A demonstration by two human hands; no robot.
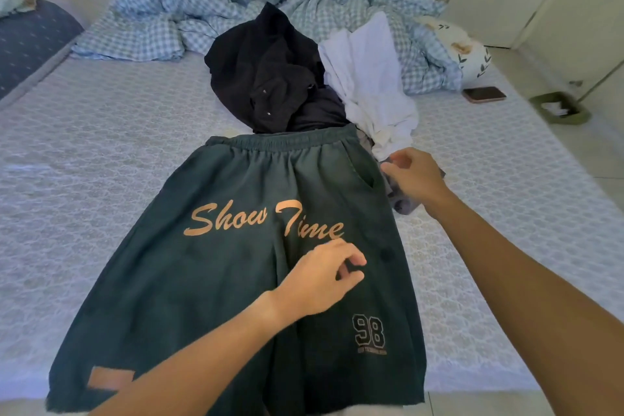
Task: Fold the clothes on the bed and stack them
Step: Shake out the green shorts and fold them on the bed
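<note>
Shorts (236, 263) lay flat on the bed (84, 162); the left hand (320, 280) hovered over them, fingers loosely curled, empty. The right hand (415, 176) pinched their edge.

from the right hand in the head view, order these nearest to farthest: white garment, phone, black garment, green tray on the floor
Measured from the right hand:
1. White garment, crumpled just beyond the fingers.
2. Black garment, heaped farther up and to the left, past the green shorts' waistband.
3. Phone, lying up and to the right near the bed edge.
4. Green tray, on the floor past the bed's right edge.
</note>
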